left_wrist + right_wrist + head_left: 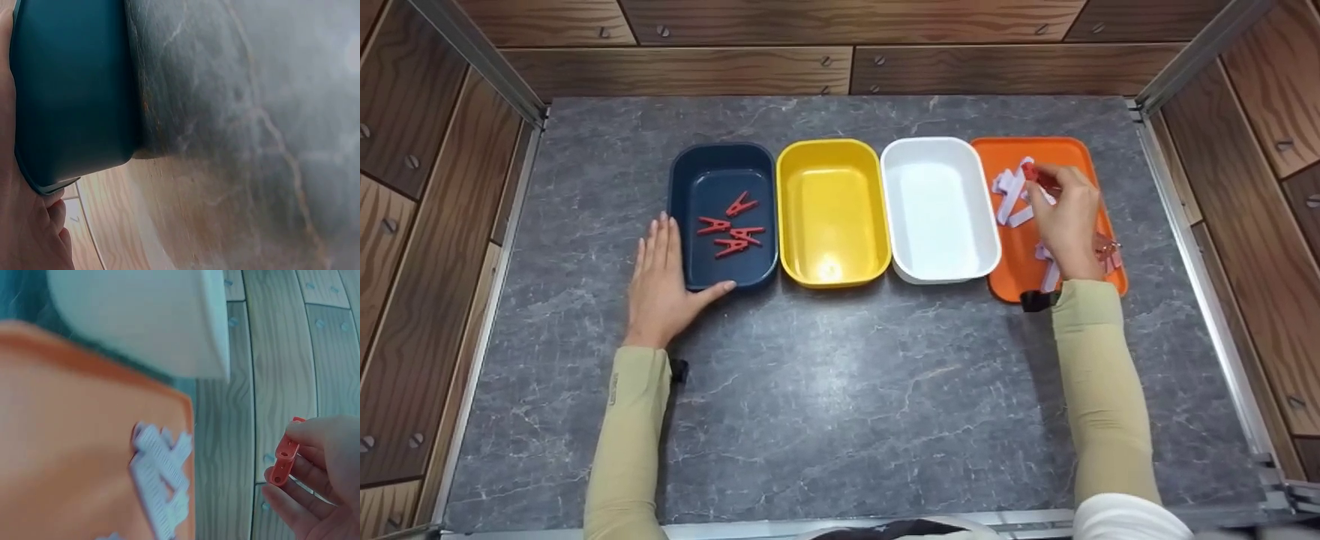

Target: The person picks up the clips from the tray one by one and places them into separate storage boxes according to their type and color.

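Observation:
My right hand (pixel 1069 214) pinches a red clothespin (pixel 284 458) between thumb and fingers, above the orange tray (pixel 1009 274). Pale lilac clothespins (pixel 160 475) lie in a loose pile on that tray, partly hidden by the hand in the head view. Pinkish clips (pixel 1108 253) show beside the wrist at the tray's right edge. My left hand (pixel 660 289) rests against the dark blue container (pixel 724 154), fingers straight along its left side and thumb at its front rim. Several red clothespins (pixel 739 204) lie inside that container.
A yellow container (pixel 832 210) and a white container (pixel 941 206) stand side by side between the blue container and the orange tray. All sit on a grey marbled tabletop (pixel 840 405). Wood-patterned panels (pixel 682 71) and metal rails enclose it.

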`<state>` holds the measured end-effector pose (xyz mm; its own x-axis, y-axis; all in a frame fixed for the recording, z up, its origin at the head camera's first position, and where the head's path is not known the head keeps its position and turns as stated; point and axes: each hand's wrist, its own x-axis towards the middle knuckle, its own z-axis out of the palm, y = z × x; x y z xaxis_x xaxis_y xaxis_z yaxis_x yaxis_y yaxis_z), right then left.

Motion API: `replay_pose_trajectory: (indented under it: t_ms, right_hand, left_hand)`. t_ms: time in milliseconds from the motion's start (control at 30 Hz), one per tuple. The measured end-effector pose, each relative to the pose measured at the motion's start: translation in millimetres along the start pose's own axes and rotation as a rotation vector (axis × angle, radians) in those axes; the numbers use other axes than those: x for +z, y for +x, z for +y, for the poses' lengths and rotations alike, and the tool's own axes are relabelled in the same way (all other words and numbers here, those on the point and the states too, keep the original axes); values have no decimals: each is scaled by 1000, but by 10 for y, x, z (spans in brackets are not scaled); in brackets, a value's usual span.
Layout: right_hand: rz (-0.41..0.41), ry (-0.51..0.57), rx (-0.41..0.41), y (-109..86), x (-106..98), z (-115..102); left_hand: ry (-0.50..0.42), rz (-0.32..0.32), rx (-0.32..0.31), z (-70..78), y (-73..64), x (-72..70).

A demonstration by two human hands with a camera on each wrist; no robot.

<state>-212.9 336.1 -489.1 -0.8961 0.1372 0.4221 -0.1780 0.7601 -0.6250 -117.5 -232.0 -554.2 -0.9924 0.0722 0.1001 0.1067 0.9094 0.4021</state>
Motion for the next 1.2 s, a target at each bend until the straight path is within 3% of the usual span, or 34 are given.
replay_pose_trajectory:
  t_ms: [267,567,1200]
  right_hand:
    - [33,93,-60,9,43,-205]
    - [-14,60,-72,-22,73,-416]
    - [-35,132,-198,-115,246,-667]
  left_hand:
    - [2,0,-1,6,-2,12]
    - [1,2,-4,4,8,11]
    - [-2,-6,-8,5,5,8]
